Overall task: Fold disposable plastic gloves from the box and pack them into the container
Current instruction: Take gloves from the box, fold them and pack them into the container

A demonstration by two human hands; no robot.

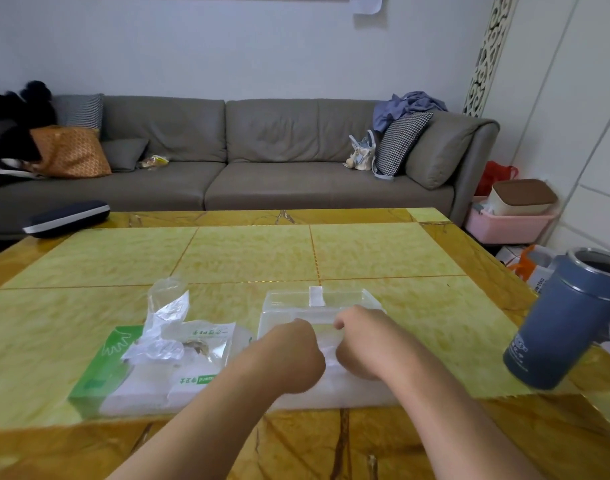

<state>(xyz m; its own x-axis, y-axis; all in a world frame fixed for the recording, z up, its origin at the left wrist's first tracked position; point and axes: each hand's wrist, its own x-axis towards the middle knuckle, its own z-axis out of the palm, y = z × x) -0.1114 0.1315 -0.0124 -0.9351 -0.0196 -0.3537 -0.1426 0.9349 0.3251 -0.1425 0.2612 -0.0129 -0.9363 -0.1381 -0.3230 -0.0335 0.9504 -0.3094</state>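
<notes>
Gloves between both curled hands, left hand and right hand, over clear container

Your left hand and right hand are both curled over the clear container. The green glove box lies just left of it on the counter.

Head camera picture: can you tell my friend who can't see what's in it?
Two hands, left and right, reach fists-down into a clear container on a yellow table; whether they grip anything is hidden. A green-and-white glove box with a clear glove sticking up sits to its left, a blue canister to the right, a grey sofa behind.
</notes>
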